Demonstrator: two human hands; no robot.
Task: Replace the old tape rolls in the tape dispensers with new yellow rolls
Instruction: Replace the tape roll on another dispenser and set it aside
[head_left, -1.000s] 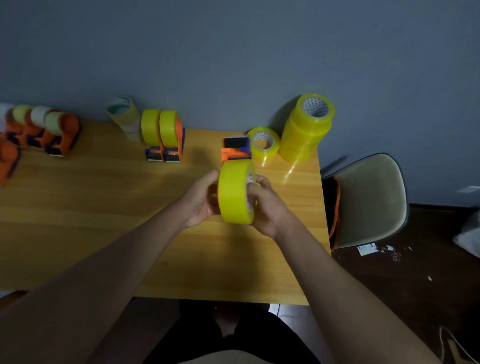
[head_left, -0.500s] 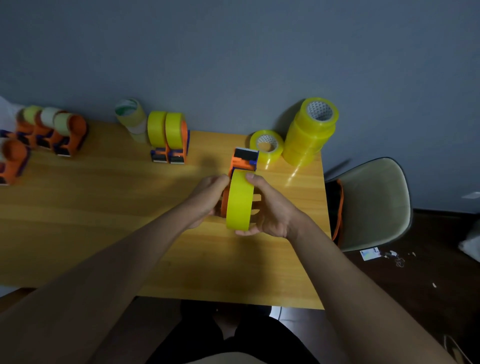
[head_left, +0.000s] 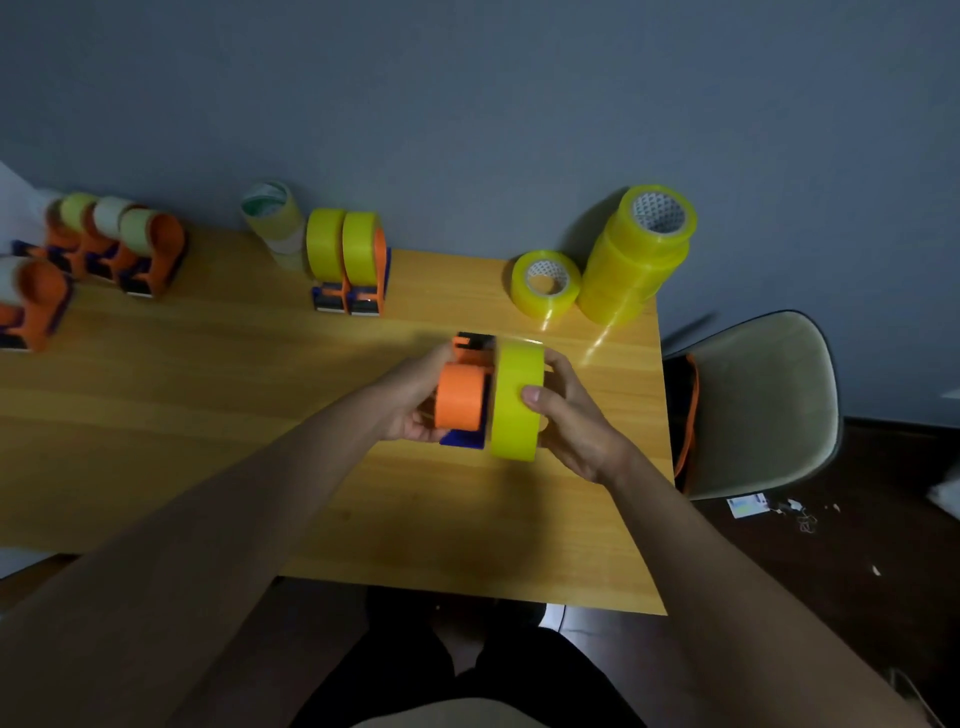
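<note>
Wall (head_left: 467, 104) grey, far beyond my fingers. Table (head_left: 208, 415) wood, smooth, a bit glossy, so things probably slide easily on it; it runs under both hands. Chair (head_left: 763, 405) off past my right wrist, dark floor (head_left: 883, 545) with small scraps below it.

Stack (head_left: 636, 254) of yellow rolls beyond my right fingertips, a loose roll (head_left: 545, 283) just beside it. Two refilled dispensers (head_left: 350, 267) beyond and left of my left fingers, a pale used roll (head_left: 270, 218) behind them. Old dispensers (head_left: 119, 244) well off to the left, still with pale rolls.

My left hand (head_left: 410, 400) is curled round the open dispenser (head_left: 462, 397), fingers behind the orange hub, blue base toward my wrist. My right hand (head_left: 571, 410) grips the new roll (head_left: 517, 397), thumb on the outer face, fingers on the far side. Roll stands on edge, touching or just off the dispenser's right side; can't tell if the core is on the hub yet.

Judgement: roll is light, stiff at the cardboard core, outer wrap slick. Best held across the width by the rim, like now. Dispenser is light hard plastic, cutter end points away from me, so keep fingers on the body.
</note>
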